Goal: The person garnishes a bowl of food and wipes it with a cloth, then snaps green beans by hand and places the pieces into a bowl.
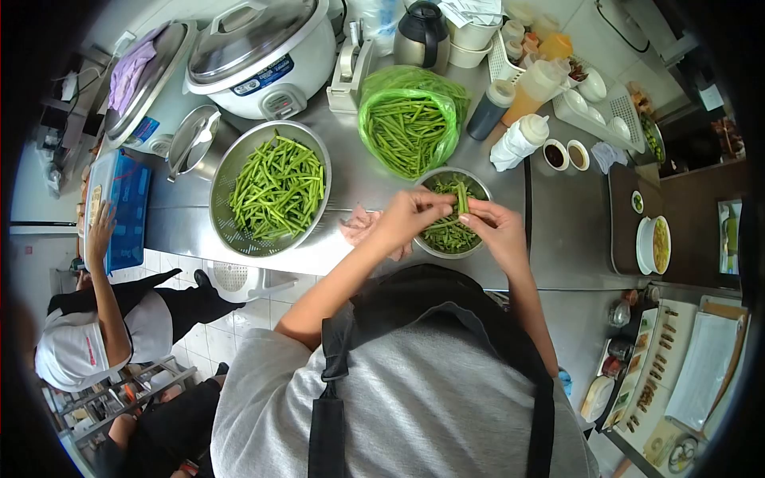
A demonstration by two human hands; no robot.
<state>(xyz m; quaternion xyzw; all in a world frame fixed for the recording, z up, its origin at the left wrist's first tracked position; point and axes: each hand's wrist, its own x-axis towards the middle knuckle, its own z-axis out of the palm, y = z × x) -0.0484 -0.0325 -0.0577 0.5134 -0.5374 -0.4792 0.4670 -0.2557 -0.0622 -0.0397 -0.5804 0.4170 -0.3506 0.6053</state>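
Over a small metal bowl (pixel 484 191) of green bean pieces (pixel 448 236), my two hands meet. My left hand (pixel 416 213) pinches at the left side of a short bunch of green beans (pixel 462 197). On the right side of that bunch, the thumb and fingers of my right hand (pixel 496 227) are closed on it. Behind the bowl stands an open green plastic bag (pixel 454 88) full of whole green beans (pixel 406 127). To the left, a large perforated colander (pixel 225 209) holds a heap of green beans (pixel 275 187). A crumpled pinkish cloth (pixel 360 225) lies beside my left wrist.
Rice cookers (pixel 267 88) and a steel pot (pixel 195 143) stand at the back left. A thermos (pixel 422 36), squeeze bottles (pixel 490 107) and sauce cups (pixel 555 154) line the back and right. A co-worker (pixel 96 327) reaches to a blue bin (pixel 127 215) at left.
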